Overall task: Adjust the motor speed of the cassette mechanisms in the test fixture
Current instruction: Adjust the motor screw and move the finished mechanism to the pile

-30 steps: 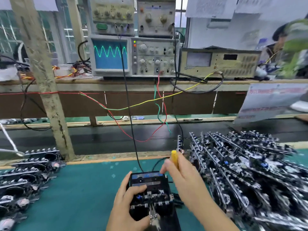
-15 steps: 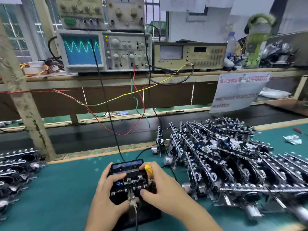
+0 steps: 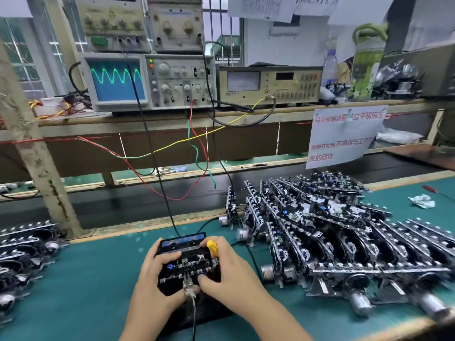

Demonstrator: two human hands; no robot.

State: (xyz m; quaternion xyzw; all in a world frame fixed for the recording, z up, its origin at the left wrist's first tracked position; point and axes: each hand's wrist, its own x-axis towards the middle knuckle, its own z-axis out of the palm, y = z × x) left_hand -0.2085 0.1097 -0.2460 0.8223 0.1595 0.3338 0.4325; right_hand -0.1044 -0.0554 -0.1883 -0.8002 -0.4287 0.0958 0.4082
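both hands are down on the cassette mechanism [image 3: 188, 263] sitting in the black test fixture [image 3: 197, 308] at the near edge of the green bench mat [image 3: 98, 279]. the left hand [image 3: 150, 284] curls round its left side, thumb laid across the top; the right hand [image 3: 231, 269] grips the right side while also holding a yellow-handled screwdriver [image 3: 212, 247] tucked between its fingers, handle poking up — the tip is hidden, so i can't say whether it is in a trimmer. a small metal clip [image 3: 188, 287] with a lead bites the front edge between the thumbs. the unit looks light, rigid and fiddly: thin stamped metal, little plastic levers, exposed parts, so i'd hold it by the outer frame edges as now, and keep off the heads and belts. just right of the hands lies a big heap of cassette mechanisms [image 3: 332, 232], more on the left [image 3: 24, 249]. up on the shelf the oscilloscope [image 3: 147, 81] shows a green wave, with a meter box [image 3: 269, 84] beside it and coloured wires [image 3: 197, 153] trailing down.
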